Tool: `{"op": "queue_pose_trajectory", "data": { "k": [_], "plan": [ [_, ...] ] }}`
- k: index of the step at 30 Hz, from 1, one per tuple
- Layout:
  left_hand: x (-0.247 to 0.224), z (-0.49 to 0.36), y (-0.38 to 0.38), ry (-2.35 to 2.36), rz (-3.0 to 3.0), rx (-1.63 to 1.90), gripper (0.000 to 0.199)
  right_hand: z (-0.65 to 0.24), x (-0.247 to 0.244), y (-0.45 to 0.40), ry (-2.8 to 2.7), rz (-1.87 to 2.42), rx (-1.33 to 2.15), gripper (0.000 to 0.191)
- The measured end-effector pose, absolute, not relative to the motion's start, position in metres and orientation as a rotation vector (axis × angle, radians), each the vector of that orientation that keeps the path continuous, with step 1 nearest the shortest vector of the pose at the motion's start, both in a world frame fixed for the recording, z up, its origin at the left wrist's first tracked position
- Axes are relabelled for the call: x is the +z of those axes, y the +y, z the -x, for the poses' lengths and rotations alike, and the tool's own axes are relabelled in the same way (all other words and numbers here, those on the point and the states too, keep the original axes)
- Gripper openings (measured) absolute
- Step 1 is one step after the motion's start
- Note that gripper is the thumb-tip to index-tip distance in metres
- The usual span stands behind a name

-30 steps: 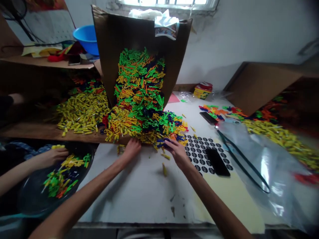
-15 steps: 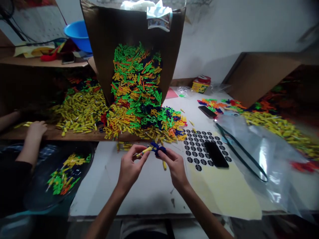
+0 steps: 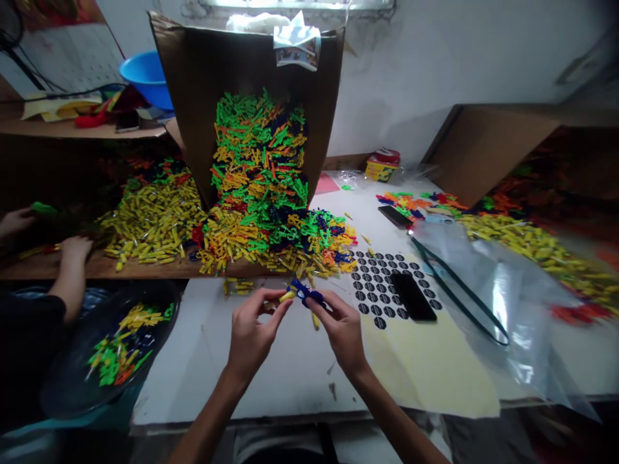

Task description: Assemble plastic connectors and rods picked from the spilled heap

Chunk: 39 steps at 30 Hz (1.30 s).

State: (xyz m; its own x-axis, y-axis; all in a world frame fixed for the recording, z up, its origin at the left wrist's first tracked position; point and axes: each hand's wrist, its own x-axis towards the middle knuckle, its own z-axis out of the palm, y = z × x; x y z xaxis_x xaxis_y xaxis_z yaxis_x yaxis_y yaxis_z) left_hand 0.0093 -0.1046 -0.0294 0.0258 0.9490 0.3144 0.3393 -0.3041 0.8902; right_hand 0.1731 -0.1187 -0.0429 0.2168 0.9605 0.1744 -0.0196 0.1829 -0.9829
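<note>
Along the white tabletop (image 3: 193,367), just below the heap of plastic building pieces (image 3: 256,193), we work with fingertips close together, our left hand (image 3: 251,332) gripping a yellow plastic piece (image 3: 287,296) and our right hand (image 3: 341,332) firmly gripping a blue plastic piece (image 3: 304,294) against it.
</note>
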Motion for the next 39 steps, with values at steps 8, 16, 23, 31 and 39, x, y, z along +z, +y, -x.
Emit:
{"op": "queue_pose_trajectory", "data": {
  "k": [8, 16, 23, 31, 39],
  "plan": [
    [-0.035, -0.008, -0.102, 1.321, -1.667, 1.256, 0.024, -0.176, -0.047, -0.122, -1.171, 1.145, 0.93, 0.014],
    [-0.031, -0.008, -0.103, 1.436, -1.655, 1.203, 0.03, -0.177, -0.051, -0.123, -1.238, 1.147, 0.891, 0.015],
    [-0.046, -0.023, -0.11, 1.417, -1.495, 1.37, 0.028, -0.164, -0.057, -0.13, -1.257, 1.143, 0.754, 0.015],
    [-0.053, -0.006, -0.1, 1.295, -1.922, 1.308, 0.025, -0.184, -0.053, -0.124, -1.339, 1.06, 0.973, 0.015],
    [-0.061, 0.002, -0.092, 1.237, -1.882, 1.236, 0.029, -0.185, -0.063, -0.118, -1.193, 1.05, 1.265, 0.017]
  ]
}}
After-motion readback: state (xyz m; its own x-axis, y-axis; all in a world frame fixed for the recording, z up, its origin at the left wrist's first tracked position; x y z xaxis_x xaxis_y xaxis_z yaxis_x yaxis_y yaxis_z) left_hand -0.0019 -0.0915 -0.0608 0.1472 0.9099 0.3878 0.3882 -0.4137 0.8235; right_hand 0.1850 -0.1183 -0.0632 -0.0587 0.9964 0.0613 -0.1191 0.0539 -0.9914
